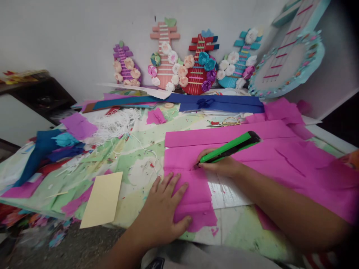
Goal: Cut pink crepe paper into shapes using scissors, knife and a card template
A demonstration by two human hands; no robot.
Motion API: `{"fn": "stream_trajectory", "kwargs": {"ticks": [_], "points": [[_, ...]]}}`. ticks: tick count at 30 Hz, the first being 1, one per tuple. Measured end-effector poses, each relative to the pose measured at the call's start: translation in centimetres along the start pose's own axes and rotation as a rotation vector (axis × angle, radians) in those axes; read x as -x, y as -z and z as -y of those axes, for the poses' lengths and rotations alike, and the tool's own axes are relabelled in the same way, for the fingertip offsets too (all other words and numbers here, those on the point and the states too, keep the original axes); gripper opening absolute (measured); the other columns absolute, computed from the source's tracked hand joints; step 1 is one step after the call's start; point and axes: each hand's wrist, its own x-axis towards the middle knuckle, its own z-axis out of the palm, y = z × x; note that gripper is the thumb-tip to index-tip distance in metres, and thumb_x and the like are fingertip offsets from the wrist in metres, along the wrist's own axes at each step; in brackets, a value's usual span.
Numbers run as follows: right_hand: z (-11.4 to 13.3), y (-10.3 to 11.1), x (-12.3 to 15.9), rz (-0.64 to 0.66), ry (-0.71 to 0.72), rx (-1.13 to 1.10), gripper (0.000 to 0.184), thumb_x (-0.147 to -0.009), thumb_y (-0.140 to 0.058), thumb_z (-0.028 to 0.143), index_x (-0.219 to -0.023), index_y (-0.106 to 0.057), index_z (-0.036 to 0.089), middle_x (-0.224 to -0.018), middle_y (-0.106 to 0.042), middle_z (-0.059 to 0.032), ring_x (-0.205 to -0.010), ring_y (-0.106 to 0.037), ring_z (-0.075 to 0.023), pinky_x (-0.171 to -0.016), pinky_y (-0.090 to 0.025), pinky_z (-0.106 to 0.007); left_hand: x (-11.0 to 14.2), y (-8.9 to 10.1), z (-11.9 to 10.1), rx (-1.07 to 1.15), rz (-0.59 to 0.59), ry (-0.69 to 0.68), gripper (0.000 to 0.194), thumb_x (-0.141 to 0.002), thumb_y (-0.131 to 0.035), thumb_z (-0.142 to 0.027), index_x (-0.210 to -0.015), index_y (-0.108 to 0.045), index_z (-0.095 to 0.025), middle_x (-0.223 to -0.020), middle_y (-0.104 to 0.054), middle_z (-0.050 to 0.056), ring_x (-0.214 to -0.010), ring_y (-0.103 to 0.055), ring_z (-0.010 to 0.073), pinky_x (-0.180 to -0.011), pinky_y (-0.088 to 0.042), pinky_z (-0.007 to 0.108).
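Note:
My right hand [220,165] is closed around a green and black utility knife [230,147]. The knife leans up to the right, and its tip meets a sheet of bright pink crepe paper [182,158] at a dotted line. Flat on the lower left of this sheet lies my left hand [166,203], fingers spread, holding nothing. A white printed sheet [224,194] shows from beneath the pink paper. More pink paper [260,160] stretches to the right, partly behind my right forearm.
Gold-handled scissors [224,122] lie beyond the paper. A pale yellow card [102,200], tangled white string [117,123] and coloured scraps [67,144] cover the left side. Decorated paper guitars [164,56] lean on the wall, behind a dark blue strip [221,104].

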Motion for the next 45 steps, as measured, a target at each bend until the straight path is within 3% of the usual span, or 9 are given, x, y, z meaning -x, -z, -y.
{"fn": "stream_trajectory", "kwargs": {"ticks": [4,10,23,33,40,45], "points": [[-0.01,0.01,0.12,-0.039,-0.017,0.003,0.011,-0.062,-0.060,0.021,-0.070,-0.055,0.016,-0.070,-0.064,-0.0028,-0.069,-0.061,-0.0150,-0.066,-0.048,-0.028,-0.01,0.00,-0.01,0.005,-0.010,0.000,0.067,-0.072,-0.042,-0.058,-0.130,-0.029,-0.026,-0.138,-0.023,0.009,-0.126,-0.016,0.0311,-0.100,-0.011,0.052],[-0.16,-0.06,0.12,0.006,-0.014,-0.036,0.011,-0.064,-0.059,0.021,-0.072,-0.055,0.016,-0.072,-0.063,-0.0039,-0.072,-0.060,-0.0153,-0.069,-0.048,-0.029,-0.06,0.04,-0.01,0.012,-0.010,0.000,0.067,-0.072,-0.044,-0.057,-0.130,-0.029,-0.027,-0.139,-0.022,0.008,-0.125,-0.017,0.0311,-0.099,-0.012,0.052],[-0.14,-0.26,-0.22,0.031,0.038,0.163,0.009,-0.061,-0.056,0.017,-0.070,-0.058,0.015,-0.072,-0.064,-0.0042,-0.070,-0.060,-0.0148,-0.067,-0.048,-0.026,-0.08,0.02,0.03,0.002,0.014,-0.005,0.068,-0.072,-0.042,-0.058,-0.131,-0.027,-0.026,-0.138,-0.023,0.009,-0.125,-0.016,0.0326,-0.098,-0.012,0.054],[-0.04,0.37,-0.15,0.002,-0.033,-0.018,0.012,-0.059,-0.059,0.018,-0.069,-0.054,0.015,-0.067,-0.062,-0.0019,-0.067,-0.059,-0.0139,-0.066,-0.047,-0.028,-0.07,-0.20,0.09,-0.016,-0.009,-0.014,0.068,-0.072,-0.043,-0.057,-0.131,-0.026,-0.027,-0.138,-0.023,0.009,-0.125,-0.018,0.0316,-0.099,-0.013,0.053],[0.01,0.07,0.03,0.038,0.027,0.192,0.009,-0.061,-0.055,0.015,-0.070,-0.059,0.015,-0.070,-0.063,-0.0036,-0.068,-0.059,-0.0141,-0.066,-0.047,-0.026,-0.06,-0.17,0.06,-0.019,-0.015,-0.009,0.067,-0.072,-0.043,-0.056,-0.131,-0.026,-0.027,-0.138,-0.024,0.009,-0.125,-0.019,0.0306,-0.099,-0.012,0.052],[-0.48,0.51,0.05,0.034,0.024,0.114,0.010,-0.062,-0.058,0.019,-0.071,-0.056,0.014,-0.071,-0.063,-0.0040,-0.069,-0.059,-0.0149,-0.066,-0.048,-0.027,-0.07,-0.28,0.09,-0.021,-0.013,-0.003,0.067,-0.072,-0.043,-0.056,-0.130,-0.027,-0.027,-0.138,-0.024,0.009,-0.125,-0.019,0.0304,-0.099,-0.012,0.052]]}}
